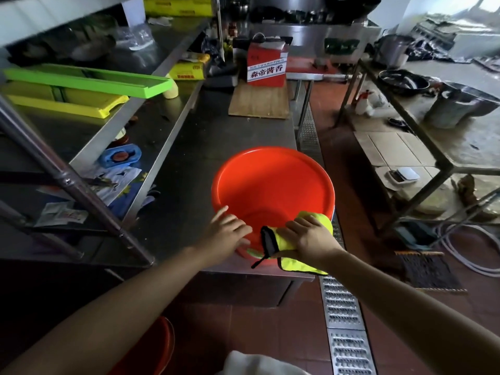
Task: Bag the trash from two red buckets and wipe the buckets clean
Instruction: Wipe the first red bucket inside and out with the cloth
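Both bare arms reach forward, forearms angling in toward each other. The left hand [226, 232] lies palm down with fingers spread and mostly straight, though its fingertips look a bit blurred. The right hand [305, 235] is palm down too, knuckles up, fingers bent forward and pressing flat, wrist roughly straight.

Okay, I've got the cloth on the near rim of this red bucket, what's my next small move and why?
Probably slide the yellow cloth along the rim of the red bucket. Your right hand presses it over the near edge while your left hand steadies the bucket, which looks empty.
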{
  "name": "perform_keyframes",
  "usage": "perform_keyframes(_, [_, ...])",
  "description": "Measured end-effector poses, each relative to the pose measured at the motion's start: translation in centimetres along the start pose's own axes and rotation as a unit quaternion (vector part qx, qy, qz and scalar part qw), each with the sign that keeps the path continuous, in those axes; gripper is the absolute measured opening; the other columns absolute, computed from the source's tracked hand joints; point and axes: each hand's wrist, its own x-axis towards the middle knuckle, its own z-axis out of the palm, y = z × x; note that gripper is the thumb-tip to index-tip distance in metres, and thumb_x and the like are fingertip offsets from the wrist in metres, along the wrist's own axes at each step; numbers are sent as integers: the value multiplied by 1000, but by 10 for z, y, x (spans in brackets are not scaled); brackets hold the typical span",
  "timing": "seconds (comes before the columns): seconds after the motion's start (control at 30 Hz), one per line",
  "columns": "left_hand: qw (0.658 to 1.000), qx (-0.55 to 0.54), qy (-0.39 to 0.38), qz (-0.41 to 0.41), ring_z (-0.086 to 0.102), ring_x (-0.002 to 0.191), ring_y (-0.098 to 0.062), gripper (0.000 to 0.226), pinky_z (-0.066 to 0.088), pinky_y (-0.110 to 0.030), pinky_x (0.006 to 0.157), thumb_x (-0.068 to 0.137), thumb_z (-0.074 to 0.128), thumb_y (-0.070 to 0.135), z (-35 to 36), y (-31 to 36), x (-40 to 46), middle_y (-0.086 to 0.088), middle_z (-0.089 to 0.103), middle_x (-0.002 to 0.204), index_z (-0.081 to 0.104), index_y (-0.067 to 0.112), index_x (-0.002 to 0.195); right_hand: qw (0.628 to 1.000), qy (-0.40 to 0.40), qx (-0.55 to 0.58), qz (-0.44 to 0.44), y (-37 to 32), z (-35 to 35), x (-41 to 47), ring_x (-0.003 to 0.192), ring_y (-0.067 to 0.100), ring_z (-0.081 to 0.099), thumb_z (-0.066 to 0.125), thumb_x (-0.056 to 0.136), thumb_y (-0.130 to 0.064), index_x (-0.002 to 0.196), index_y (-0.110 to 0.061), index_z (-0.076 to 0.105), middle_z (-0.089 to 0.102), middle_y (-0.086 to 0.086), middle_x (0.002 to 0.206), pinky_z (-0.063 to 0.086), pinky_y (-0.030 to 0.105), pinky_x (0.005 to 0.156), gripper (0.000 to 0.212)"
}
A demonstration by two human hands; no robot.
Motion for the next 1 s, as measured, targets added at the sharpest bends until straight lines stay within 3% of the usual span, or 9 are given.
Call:
perform_keyframes(0.1, [999, 45, 1, 21, 54, 122, -21, 32, 26, -55, 115, 93, 55, 35, -4, -35, -17, 3, 65, 122, 64, 23, 121, 999, -15, 10, -39, 29, -7, -13, 96, 29, 66, 59, 85, -71, 119, -17, 70, 69, 3, 102, 51, 44, 93, 64])
perform_keyframes(0.23, [998, 56, -31, 24, 43, 132, -16, 37, 17, -52, 119, 100, 40, 47, -7, -54, -24, 8, 58, 131, 56, 28, 128, 997, -28, -11, -73, 43, -10, -14, 98, 26, 66, 57, 85, -69, 121, -19, 70, 70, 1, 106, 52, 44, 94, 63])
perform_keyframes(0.4, [998, 10, -33, 62, 52, 119, -10, 45, 17, -44, 121, 101, 33, 53, -1, -28, -16, 9, 62, 123, 57, 26, 127, 997, -35, -20, -70, 41, -3, -21, 98, 26, 65, 59, 86, -70, 123, -20, 67, 68, 1, 106, 51, 44, 95, 63])
perform_keyframes(0.57, [997, -35, -8, 62, 57, 115, -13, 38, 29, -42, 116, 96, 48, 44, 1, -27, -17, 6, 65, 118, 61, 21, 124, 997, -42, -8, -61, 34, -4, -22, 99, 25, 63, 57, 88, -70, 126, -20, 66, 67, 0, 108, 49, 43, 95, 63])
perform_keyframes(0.73, [996, 27, -34, 72, 57, 114, -13, 47, 27, -43, 117, 95, 42, 56, -7, -18, -9, 7, 65, 118, 59, 23, 124, 999, -15, -11, -36, 12, -11, -17, 94, 28, 64, 58, 88, -68, 122, -18, 69, 69, 3, 103, 51, 43, 88, 62])
perform_keyframes(0.8, [995, 38, -51, 80, 58, 112, -16, 41, 27, -43, 116, 98, 41, 47, -4, 2, -1, 4, 64, 116, 57, 20, 124, 1000, -2, -17, -22, -6, -9, -9, 90, 28, 65, 57, 89, -68, 120, -17, 70, 69, 3, 99, 50, 41, 83, 61])
perform_keyframes(0.9, [997, 6, -21, 73, 63, 97, -18, 43, 37, -39, 107, 98, 33, 44, 1, 22, 5, 2, 67, 101, 63, 15, 111, 1000, 4, -22, -11, -22, -7, -2, 87, 26, 64, 57, 88, -69, 117, -18, 70, 68, 1, 96, 50, 39, 79, 60])
perform_keyframes(1.0, [996, -10, 13, 87, 65, 92, -15, 37, 43, -38, 100, 95, 42, 46, -1, 2, -5, 6, 70, 95, 67, 19, 104, 1000, -7, -5, -19, -11, -14, -10, 91, 26, 65, 57, 90, -67, 123, -18, 69, 69, 1, 101, 52, 40, 84, 60])
